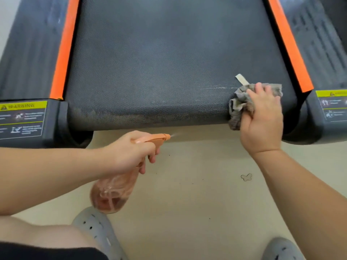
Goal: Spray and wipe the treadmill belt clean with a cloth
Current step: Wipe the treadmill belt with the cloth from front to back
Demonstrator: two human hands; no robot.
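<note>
Pressing cloth (242, 102) under right hand (262, 119) on belt (159, 62), left hand (129, 152) gripping spray bottle (110, 192)

- The treadmill belt (159, 62) is dark and matt, with a fine dotted grain; pale streaks lie on it beside the cloth.
- The cloth (242, 102) is grey fabric, soft and crumpled, with a pale label (242, 79).
- The spray bottle (114, 192) is clear pinkish plastic, a little glossy; its spray head (150, 138) is smooth opaque orange plastic.
- The side rails (28, 53) look like dark ribbed plastic.
- The orange strips (63, 53) are smooth.
- The floor (187, 194) is beige and smooth.
</note>
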